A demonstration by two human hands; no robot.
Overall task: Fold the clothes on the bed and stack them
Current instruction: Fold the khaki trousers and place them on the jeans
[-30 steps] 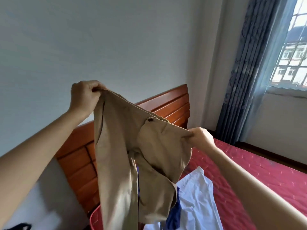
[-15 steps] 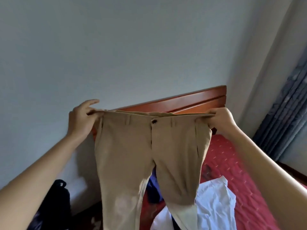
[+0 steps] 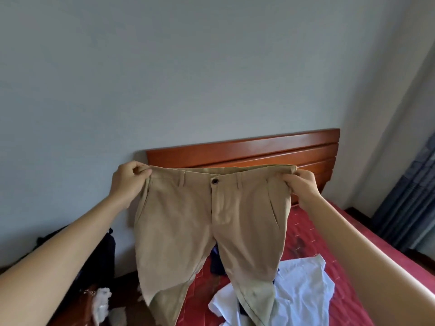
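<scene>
Pinching the waistband at both ends, the left hand (image 3: 128, 183) and right hand (image 3: 300, 188) hold a pair of tan trousers (image 3: 209, 231) up in the air, front side facing the camera. Left hand: fingers curled round the left corner of the waistband, thumb on top. Right hand: fingers bunched on the right corner, some cloth gathered under them. Waistband is pulled roughly level btwn the two hands, dark button (image 3: 214, 180) at the centre, fly closed below it. Both legs hang down, spreading apart; lower ends run out of view at the bottom edge. Behind and below the trousers is the bed (image 3: 313, 234) w/ a red quilted cover, and a white shirt (image 3: 303, 288) lies crumpled on it, just right of the hanging right leg. A dark blue garment (image 3: 216, 260) shows in the gap btwn the legs, also on the bed. Wooden headboard (image 3: 259, 147) stands against the grey wall (image 3: 188, 67). Left of the bed, on the floor, a black bag (image 3: 103, 250); blue curtain (image 3: 409, 203) at far right.
</scene>
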